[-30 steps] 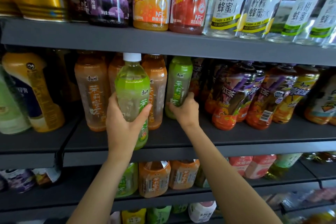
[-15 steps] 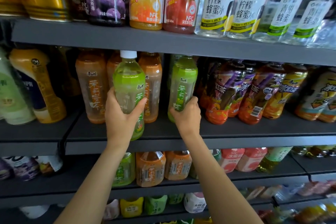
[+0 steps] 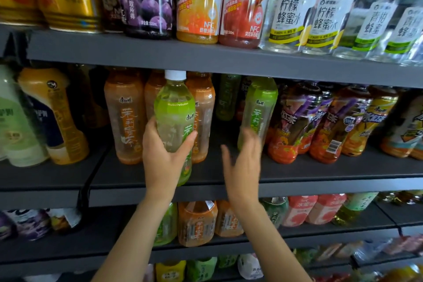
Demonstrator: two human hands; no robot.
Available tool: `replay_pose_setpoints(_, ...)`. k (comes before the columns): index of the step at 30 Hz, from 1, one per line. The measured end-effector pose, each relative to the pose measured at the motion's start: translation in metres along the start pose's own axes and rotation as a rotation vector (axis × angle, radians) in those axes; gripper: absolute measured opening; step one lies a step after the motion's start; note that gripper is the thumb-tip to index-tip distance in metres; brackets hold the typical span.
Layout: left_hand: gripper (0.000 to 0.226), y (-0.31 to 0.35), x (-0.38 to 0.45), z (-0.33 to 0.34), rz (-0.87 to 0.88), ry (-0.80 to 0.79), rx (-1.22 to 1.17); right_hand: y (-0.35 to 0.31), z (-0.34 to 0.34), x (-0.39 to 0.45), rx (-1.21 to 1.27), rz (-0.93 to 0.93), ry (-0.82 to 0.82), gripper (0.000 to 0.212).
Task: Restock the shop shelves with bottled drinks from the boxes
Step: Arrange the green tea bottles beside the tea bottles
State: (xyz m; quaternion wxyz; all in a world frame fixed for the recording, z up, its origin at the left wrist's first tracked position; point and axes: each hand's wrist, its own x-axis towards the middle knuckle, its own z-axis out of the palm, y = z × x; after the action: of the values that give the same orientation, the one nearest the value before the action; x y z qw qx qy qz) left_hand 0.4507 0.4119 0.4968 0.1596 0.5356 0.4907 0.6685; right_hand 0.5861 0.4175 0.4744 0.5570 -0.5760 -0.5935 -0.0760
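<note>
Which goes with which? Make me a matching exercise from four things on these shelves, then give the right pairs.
Things:
1. green bottle with the white cap
2. purple grape juice bottle
3. left hand
4. right hand

States or places:
A. open, fingers spread, holding nothing
B. on the top shelf, beside the orange juice bottle
C. held in front of the orange tea bottles
D. wrapped around a bottle

Pairs: 1-C, 2-B, 3-D, 4-A
</note>
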Motion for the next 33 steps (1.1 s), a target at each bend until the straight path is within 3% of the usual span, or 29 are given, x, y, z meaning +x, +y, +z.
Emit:
replay_pose_setpoints(1, 0.071, -0.001, 0.000, -0.001, 0.010, -0.002, 0.005, -0.005, 0.009, 0.003, 0.051, -0.001, -0.061, 0.049)
replay_pose_setpoints(3, 0.071, -0.002, 0.001, -0.001, 0.022, 0.000, 0.019, -0.006, 0.037, 0.026, 0.157, 0.186, -0.193, 0.050)
replay_pose_setpoints(5, 0.069, -0.003, 0.000, -0.002, 0.026, 0.006, 0.024, -0.005, 0.059, 0.056, 0.223, 0.384, -0.241, 0.048)
replay_pose_setpoints(8, 0.063, 0.000, -0.002, -0.001, 0.014, 0.002, 0.014, 0.001, 0.081, 0.081, 0.320, 0.540, -0.235, 0.040)
replay_pose_setpoints(14, 0.068, -0.001, 0.000, 0.003, -0.017, 0.039, -0.011, 0.029, 0.125, 0.110, -0.108, 0.480, -0.288, 0.053)
replay_pose_setpoints(18, 0.071, -0.010, 0.001, 0.005, -0.004, 0.021, -0.039, 0.042, 0.139, 0.123, -0.264, 0.505, -0.215, 0.049)
replay_pose_setpoints(21, 0.073, -0.015, 0.004, 0.007, -0.014, 0.031, -0.040, 0.043, 0.139, 0.127, -0.254, 0.512, -0.231, 0.051)
replay_pose_setpoints(25, 0.070, -0.014, 0.008, 0.008, 0.013, 0.024, -0.033, 0.033, 0.125, 0.111, -0.176, 0.509, -0.209, 0.076)
replay_pose_setpoints(30, 0.067, -0.010, 0.006, 0.008, 0.055, 0.022, -0.020, 0.029, 0.102, 0.082, -0.052, 0.487, -0.201, 0.053)
replay_pose_setpoints(33, 0.064, -0.010, 0.005, 0.007, 0.065, 0.015, -0.030, 0.022, 0.097, 0.069, 0.021, 0.442, -0.185, 0.049)
